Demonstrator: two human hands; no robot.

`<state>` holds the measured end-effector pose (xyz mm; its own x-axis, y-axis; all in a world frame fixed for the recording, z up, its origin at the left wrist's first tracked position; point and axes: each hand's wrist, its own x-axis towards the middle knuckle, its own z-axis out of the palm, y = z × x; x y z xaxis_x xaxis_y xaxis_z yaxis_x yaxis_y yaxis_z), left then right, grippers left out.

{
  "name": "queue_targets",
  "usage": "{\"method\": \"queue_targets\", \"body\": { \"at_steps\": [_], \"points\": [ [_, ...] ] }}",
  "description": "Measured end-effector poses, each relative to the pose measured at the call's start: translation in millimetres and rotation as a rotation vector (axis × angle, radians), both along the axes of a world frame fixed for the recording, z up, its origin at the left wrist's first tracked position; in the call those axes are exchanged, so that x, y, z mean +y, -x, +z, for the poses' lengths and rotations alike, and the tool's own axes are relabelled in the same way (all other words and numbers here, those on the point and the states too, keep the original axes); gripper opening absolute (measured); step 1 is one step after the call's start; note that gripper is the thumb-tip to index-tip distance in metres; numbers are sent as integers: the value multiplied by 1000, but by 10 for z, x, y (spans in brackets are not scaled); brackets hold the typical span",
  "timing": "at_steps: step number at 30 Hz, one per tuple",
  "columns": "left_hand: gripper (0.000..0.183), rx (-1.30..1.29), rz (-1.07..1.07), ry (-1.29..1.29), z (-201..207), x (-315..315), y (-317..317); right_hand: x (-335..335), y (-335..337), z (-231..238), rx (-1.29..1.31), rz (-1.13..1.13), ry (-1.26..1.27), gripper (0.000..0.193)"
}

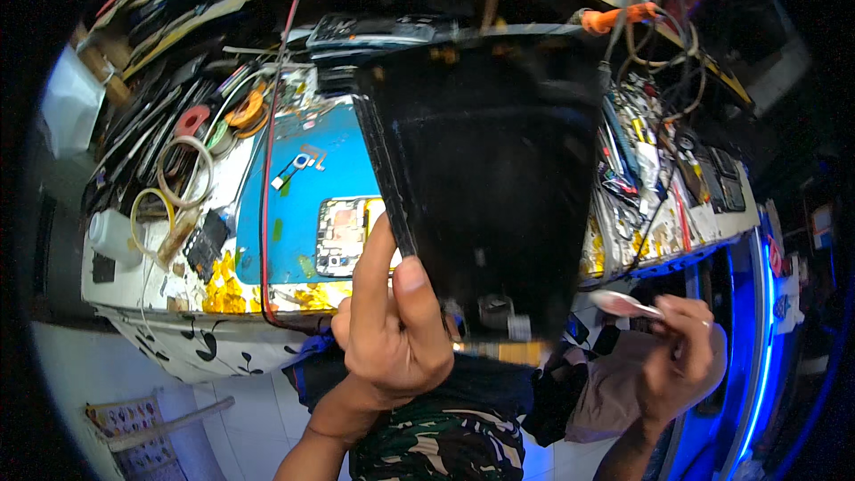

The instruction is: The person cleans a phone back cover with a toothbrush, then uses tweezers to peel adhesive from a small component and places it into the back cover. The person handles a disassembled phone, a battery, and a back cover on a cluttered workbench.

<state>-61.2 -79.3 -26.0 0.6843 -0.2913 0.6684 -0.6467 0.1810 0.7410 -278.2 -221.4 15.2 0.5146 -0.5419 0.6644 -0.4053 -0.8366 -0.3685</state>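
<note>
My left hand [396,330] grips the lower left edge of a flat black screen panel [499,178] between thumb and fingers. The panel is raised before me and hides much of the bench behind it. Small labels and a yellowish strip show at its lower end. To the right of the panel, my right hand [681,352], slightly blurred, is closed on the handle of a small tool with a pale, pinkish oval end [623,305]. That end points left toward the panel without touching it; its exact kind is unclear. Partly behind the panel lies an opened phone [343,236] with its inner parts bare.
The phone rests on a blue work mat [294,169] with small parts. A red cable [270,178] crosses the mat. Tape rolls [185,171] and a white bottle [116,239] stand at left. Tools and scraps [637,151] crowd the right, below an orange-handled tool [619,18].
</note>
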Motion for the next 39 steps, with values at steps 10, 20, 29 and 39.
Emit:
{"method": "queue_targets", "body": {
  "at_steps": [10, 20, 29, 39],
  "points": [
    [42, -112, -72, -153, -131, 385, 21, 61, 201, -221, -130, 106, -90, 30],
    [41, 97, 215, -268, -321, 82, 72, 251, -88, -225, 146, 297, -123, 40],
    [39, -124, 203, -358, -190, -95, -114, 204, -133, -423, 175, 331, -113, 36],
    [43, -74, 93, -360, 116, -373, 185, 160, -27, -583, 85, 205, -62, 27]
  ]
}}
